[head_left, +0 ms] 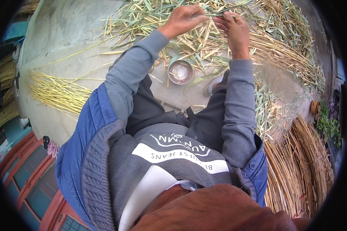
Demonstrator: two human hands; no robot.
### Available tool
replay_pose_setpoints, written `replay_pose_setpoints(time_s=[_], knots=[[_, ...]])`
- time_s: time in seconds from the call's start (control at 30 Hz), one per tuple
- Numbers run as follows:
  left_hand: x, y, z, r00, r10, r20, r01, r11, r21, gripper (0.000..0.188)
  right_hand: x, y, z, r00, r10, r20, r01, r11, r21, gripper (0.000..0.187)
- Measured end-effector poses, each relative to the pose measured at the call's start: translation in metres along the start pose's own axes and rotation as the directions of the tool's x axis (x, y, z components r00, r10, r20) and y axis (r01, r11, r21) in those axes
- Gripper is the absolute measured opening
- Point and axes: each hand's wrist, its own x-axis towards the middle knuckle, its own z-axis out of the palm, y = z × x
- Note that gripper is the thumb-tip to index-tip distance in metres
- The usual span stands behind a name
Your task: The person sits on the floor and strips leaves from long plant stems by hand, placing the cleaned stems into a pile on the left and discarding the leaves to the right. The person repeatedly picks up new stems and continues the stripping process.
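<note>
A long yellow-green reed stalk (142, 26) runs from the left into my left hand (184, 19), whose fingers are curled closed round it. Between the two hands the stalk continues to my right hand (234, 30), which pinches it between thumb and fingers. Green leaf blades stick out past the right hand at the top. Both arms reach far forward over a heap of loose leaves and cut straw (200, 46). Nearer to me, below the hands, stands a small round metal bowl (194, 71) with something pale in it.
Slender yellow-green stalks (58, 92) lie spread on the concrete floor (77, 34) at left. Dry reed bundles (297, 165) lie at right, near a potted plant (327, 119). More long stalks (281, 50) and leaf litter cover the far right. Red-framed doors (31, 173) stand at lower left.
</note>
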Motion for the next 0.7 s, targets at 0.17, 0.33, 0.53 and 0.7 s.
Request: replay_pose_setpoints(time_s=[0.17, 0.33, 0.53, 0.7], knots=[[-0.001, 0.001, 0.001, 0.984, -0.122, -0.131, 0.086, 0.964, -0.252, 0.023, 0.001, 0.003, -0.001, 1.000, 0.010, 0.019, -0.010, 0.999, -0.039, 0.027], [0.019, -0.021, -0.042, 0.881, -0.440, -0.174, 0.241, 0.733, -0.636, 0.012, 0.006, 0.005, -0.016, 0.996, 0.014, -0.087, -0.025, 0.992, -0.127, 0.029], [0.008, -0.047, -0.088, 0.957, -0.003, -0.290, 0.156, 0.848, 0.506, 0.018, 0.005, 0.003, -0.022, 0.999, -0.004, -0.034, 0.000, 0.993, -0.119, 0.025], [0.012, -0.019, -0.035, 0.962, 0.269, 0.041, -0.270, 0.925, 0.266, 0.023, 0.004, 0.007, -0.001, 0.995, -0.057, 0.081, 0.055, 0.998, 0.028, 0.024]])
